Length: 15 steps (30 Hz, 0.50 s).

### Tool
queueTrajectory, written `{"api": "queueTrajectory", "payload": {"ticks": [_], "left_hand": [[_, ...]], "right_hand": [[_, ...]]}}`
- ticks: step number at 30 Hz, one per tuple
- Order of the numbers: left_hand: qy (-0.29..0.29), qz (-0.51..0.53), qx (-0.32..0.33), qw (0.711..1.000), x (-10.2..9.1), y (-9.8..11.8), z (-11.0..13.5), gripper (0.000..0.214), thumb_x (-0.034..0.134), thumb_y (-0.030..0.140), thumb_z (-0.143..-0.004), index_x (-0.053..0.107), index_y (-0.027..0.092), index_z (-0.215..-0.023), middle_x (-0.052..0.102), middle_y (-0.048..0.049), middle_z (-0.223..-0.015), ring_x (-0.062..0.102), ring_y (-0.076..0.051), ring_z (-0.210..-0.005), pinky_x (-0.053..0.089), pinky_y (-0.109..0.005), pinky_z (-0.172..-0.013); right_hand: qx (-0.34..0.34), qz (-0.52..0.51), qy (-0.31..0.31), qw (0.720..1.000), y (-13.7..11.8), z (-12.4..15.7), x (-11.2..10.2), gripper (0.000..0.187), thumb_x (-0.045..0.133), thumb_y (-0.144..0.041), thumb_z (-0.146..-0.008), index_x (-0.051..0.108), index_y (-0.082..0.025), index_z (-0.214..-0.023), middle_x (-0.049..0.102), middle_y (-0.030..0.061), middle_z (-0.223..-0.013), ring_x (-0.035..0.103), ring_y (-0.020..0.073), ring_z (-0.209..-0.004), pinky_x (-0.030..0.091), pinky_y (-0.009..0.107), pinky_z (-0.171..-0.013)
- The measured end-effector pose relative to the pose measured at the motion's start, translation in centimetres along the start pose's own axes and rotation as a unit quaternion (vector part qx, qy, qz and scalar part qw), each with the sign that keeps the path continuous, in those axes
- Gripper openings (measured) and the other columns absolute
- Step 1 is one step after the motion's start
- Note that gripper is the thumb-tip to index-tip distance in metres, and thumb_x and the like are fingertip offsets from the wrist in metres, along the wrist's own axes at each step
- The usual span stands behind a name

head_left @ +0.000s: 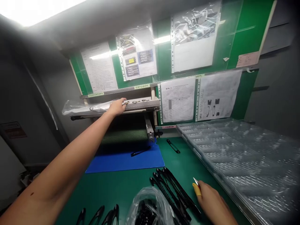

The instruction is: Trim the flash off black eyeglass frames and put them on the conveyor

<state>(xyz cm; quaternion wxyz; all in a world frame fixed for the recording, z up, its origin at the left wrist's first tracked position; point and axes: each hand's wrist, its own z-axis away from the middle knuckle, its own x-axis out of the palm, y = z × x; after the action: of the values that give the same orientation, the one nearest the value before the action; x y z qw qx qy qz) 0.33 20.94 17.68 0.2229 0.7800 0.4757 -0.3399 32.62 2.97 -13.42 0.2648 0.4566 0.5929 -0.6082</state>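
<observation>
My left hand (117,107) reaches out to a pale shelf (140,105) above the roller belt, its visible fingers stretched over the front edge, beside small dark looped parts (136,102). I cannot see anything held in it. Low on the right, my right hand (211,201) is closed on pointed metal tweezers (196,181); one finger wears a yellow finger cot (197,189). Left of that hand, several long black slotted plastic parts (173,190) lie side by side. A clear bag (150,206) of small black pieces stands at the bottom middle.
A stack of clear blister trays (225,156) fills the right side. The belt end (126,132) overhangs a blue mat (126,164), where one black part (141,152) lies. Another black part (173,146) rests on the green table. More black parts (97,215) are at bottom left.
</observation>
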Motion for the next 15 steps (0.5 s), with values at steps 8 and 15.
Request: {"api": "queueTrajectory", "payload": {"ticks": [8,15], "left_hand": [[0.077,-0.015,0.004,0.997,-1.5,-1.5,2.2,0.029,0.049,0.032,-0.094,0.067,0.016,-0.110,0.066,-0.0092,-0.116,0.062,-0.024,-0.106,0.047,-0.042,-0.095],[0.150,0.083,0.050,0.984,-5.6,5.7,25.6,0.031,0.061,0.020,-0.086,0.070,0.033,-0.113,0.072,-0.0018,-0.108,0.068,-0.020,-0.096,0.051,-0.029,-0.092]], "right_hand": [[-0.006,0.020,0.042,0.999,0.3,-0.1,0.3,0.027,0.040,-0.006,-0.079,0.065,-0.010,-0.090,0.062,0.0164,-0.087,0.063,0.0285,-0.076,0.042,0.031,-0.052],[-0.136,-0.394,-0.060,0.907,-10.2,4.2,-3.5,0.040,0.044,-0.049,-0.093,0.055,-0.018,-0.117,0.062,0.0059,-0.089,0.058,0.0180,-0.069,0.047,0.030,-0.062]]}}
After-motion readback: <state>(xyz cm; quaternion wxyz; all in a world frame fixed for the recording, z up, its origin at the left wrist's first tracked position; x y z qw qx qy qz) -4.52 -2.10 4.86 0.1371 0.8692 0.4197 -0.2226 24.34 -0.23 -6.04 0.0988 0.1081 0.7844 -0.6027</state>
